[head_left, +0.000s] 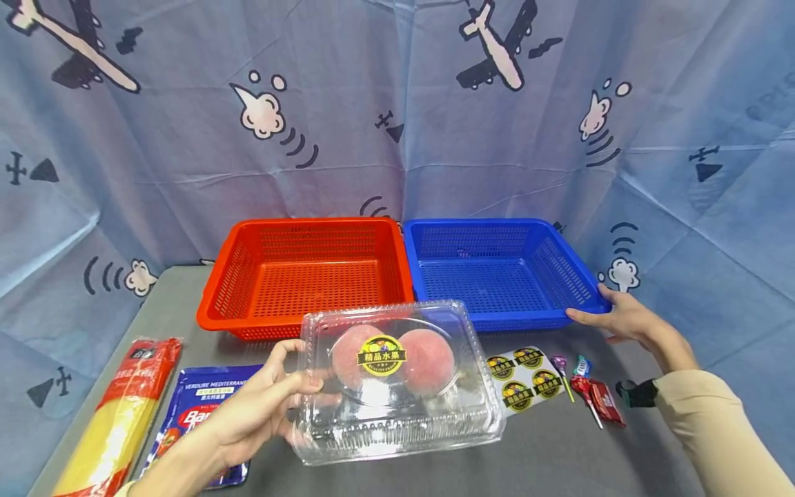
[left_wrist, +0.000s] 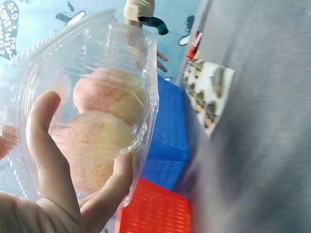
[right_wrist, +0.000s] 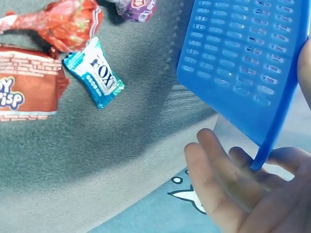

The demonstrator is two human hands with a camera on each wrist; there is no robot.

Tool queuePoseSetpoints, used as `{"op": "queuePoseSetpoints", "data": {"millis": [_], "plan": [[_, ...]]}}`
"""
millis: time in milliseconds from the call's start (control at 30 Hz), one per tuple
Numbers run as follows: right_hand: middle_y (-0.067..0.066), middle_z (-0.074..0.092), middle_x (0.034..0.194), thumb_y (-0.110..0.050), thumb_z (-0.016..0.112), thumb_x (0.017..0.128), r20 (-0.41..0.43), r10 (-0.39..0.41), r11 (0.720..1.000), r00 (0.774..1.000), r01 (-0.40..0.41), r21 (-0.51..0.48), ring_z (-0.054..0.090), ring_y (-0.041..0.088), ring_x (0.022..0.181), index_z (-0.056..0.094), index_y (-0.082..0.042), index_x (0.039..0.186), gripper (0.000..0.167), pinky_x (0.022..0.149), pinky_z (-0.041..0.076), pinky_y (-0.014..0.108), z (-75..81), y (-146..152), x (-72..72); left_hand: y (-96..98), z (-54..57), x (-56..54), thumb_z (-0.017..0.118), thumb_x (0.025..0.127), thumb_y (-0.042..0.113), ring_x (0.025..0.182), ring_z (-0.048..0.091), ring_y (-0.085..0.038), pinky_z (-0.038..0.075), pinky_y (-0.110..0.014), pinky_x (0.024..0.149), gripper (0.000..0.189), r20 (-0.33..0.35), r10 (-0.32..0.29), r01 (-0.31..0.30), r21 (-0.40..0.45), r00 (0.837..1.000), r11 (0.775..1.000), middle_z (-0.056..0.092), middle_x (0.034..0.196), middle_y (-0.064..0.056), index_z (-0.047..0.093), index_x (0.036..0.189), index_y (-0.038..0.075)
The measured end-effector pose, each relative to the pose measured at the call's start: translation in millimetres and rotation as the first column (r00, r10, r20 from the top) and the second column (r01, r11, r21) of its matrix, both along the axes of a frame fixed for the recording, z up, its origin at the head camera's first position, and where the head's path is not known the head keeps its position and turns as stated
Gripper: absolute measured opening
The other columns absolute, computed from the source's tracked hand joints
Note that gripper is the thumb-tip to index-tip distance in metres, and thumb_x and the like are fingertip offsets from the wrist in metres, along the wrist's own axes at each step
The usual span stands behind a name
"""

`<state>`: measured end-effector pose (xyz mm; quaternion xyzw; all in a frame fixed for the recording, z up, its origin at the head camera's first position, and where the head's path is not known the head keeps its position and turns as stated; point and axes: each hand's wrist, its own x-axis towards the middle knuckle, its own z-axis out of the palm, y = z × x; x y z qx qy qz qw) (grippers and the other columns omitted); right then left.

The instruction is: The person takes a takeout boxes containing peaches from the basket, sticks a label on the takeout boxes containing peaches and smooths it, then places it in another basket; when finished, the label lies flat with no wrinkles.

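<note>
My left hand [head_left: 263,407] grips the left side of a clear plastic clamshell box [head_left: 397,431], held up and tilted in front of the baskets. Inside lie two pinkish peaches [head_left: 428,360], and a round black and yellow fruit sticker [head_left: 381,355] is on the lid. In the left wrist view, thumb and fingers spread around the box [left_wrist: 109,41]. My right hand [head_left: 624,319] holds the front right corner of a blue plastic basket [head_left: 522,321], thumb by the front rim. The right wrist view shows its fingers [right_wrist: 218,179] bent around the basket's corner.
A red basket [head_left: 304,323] stands left of the blue one. Spaghetti [head_left: 121,428] and a blue pouch [head_left: 205,393] lie front left. At the right are a sticker sheet [head_left: 523,379], lollipops [head_left: 562,373], a blue-white candy [right_wrist: 95,73] and a red snack packet [head_left: 605,402]. A patterned curtain [head_left: 348,103] hangs behind.
</note>
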<state>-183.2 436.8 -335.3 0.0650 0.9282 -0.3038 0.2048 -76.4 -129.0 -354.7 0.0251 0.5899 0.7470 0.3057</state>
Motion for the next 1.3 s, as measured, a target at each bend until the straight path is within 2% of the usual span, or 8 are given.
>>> {"op": "queuePoseSetpoints", "data": {"millis": [200, 367, 533, 667, 933, 1067, 1167, 1300], "plan": [[0.054, 0.011, 0.151, -0.061, 0.055, 0.098, 0.034, 0.005, 0.998, 0.999, -0.007, 0.055, 0.036, 0.063, 0.136, -0.020, 0.013, 0.151, 0.118, 0.091, 0.060, 0.055, 2.0, 3, -3.5, 30.1, 32.7, -24.6, 0.060, 0.093, 0.017, 0.104, 0.068, -0.020, 0.061, -0.039, 0.066, 0.055, -0.050, 0.037, -0.039, -0.034, 0.998, 0.999, 0.054, 0.136, -0.017, 0.020, 0.131, 0.024], [0.050, 0.014, 0.153, -0.063, 0.055, 0.097, 0.059, -0.002, 0.998, 0.998, -0.001, 0.058, 0.043, 0.057, 0.134, -0.021, 0.010, 0.152, 0.119, 0.091, 0.060, 0.054, 5.6, 1, -4.0, 61.0, 45.0, -55.2, 0.062, 0.089, 0.017, 0.091, 0.067, -0.021, 0.060, -0.039, 0.066, 0.056, -0.066, 0.083, -0.087, -0.066, 0.994, 0.994, 0.061, 0.109, -0.009, 0.021, 0.129, 0.023], [0.049, 0.017, 0.153, -0.062, 0.056, 0.098, 0.087, -0.014, 0.998, 0.996, 0.008, 0.070, 0.045, 0.058, 0.135, -0.021, 0.011, 0.152, 0.119, 0.089, 0.060, 0.053, 10.5, -1, -3.5, 92.1, 51.0, -89.8, 0.064, 0.089, 0.022, 0.100, 0.069, -0.026, 0.061, -0.036, 0.065, 0.064, -0.055, 0.124, -0.128, -0.072, 0.991, 0.989, 0.061, 0.125, -0.013, 0.020, 0.135, 0.021], [0.050, 0.011, 0.154, -0.064, 0.057, 0.096, 0.108, -0.029, 0.996, 0.994, 0.020, 0.085, 0.041, 0.061, 0.138, -0.021, 0.011, 0.152, 0.123, 0.090, 0.060, 0.053, 13.2, -2, -3.4, 115.0, 52.2, -117.1, 0.065, 0.090, 0.023, 0.100, 0.069, -0.029, 0.062, -0.034, 0.063, 0.067, -0.031, 0.156, -0.158, -0.062, 0.987, 0.986, 0.054, 0.140, -0.014, 0.019, 0.138, 0.021], [0.049, 0.013, 0.155, -0.063, 0.057, 0.096, 0.125, -0.041, 0.996, 0.991, 0.030, 0.089, 0.040, 0.062, 0.137, -0.021, 0.010, 0.152, 0.121, 0.089, 0.060, 0.053, 14.0, -5, -3.4, 153.1, 44.7, -156.8, 0.066, 0.094, 0.024, 0.097, 0.066, -0.033, 0.060, -0.029, 0.052, 0.063, -0.003, 0.218, -0.218, -0.068, 0.976, 0.974, 0.053, 0.143, -0.018, 0.020, 0.136, 0.021], [0.049, 0.015, 0.153, -0.063, 0.056, 0.096, 0.121, -0.034, 0.995, 0.992, 0.022, 0.099, 0.042, 0.063, 0.135, -0.020, 0.012, 0.152, 0.121, 0.086, 0.060, 0.052, 15.6, -6, -3.9, 175.2, 38.1, -167.3, 0.068, 0.091, 0.022, 0.089, 0.066, -0.031, 0.058, -0.028, 0.047, 0.065, -0.035, 0.230, -0.232, -0.086, 0.973, 0.969, 0.059, 0.124, -0.015, 0.021, 0.136, 0.021], [0.049, 0.015, 0.153, -0.062, 0.056, 0.097, 0.123, -0.036, 0.995, 0.992, 0.024, 0.099, 0.041, 0.063, 0.135, -0.020, 0.011, 0.152, 0.120, 0.087, 0.060, 0.052, 16.7, -7, -3.2, 191.8, 31.5, -170.2, 0.068, 0.087, 0.020, 0.066, 0.058, -0.020, 0.056, -0.027, 0.044, 0.067, -0.089, 0.236, -0.245, -0.113, 0.968, 0.963, 0.050, 0.093, -0.009, 0.023, 0.137, 0.019], [0.048, 0.016, 0.154, -0.061, 0.056, 0.098, 0.129, -0.040, 0.994, 0.991, 0.026, 0.103, 0.041, 0.063, 0.136, -0.021, 0.010, 0.152, 0.118, 0.088, 0.059, 0.053, 17.1, -8, -2.2, 209.9, 24.5, -168.9, 0.070, 0.086, 0.018, 0.056, 0.052, -0.016, 0.059, -0.034, 0.046, 0.071, -0.165, 0.217, -0.243, -0.160, 0.962, 0.957, 0.043, 0.099, -0.013, 0.023, 0.138, 0.013]]}}
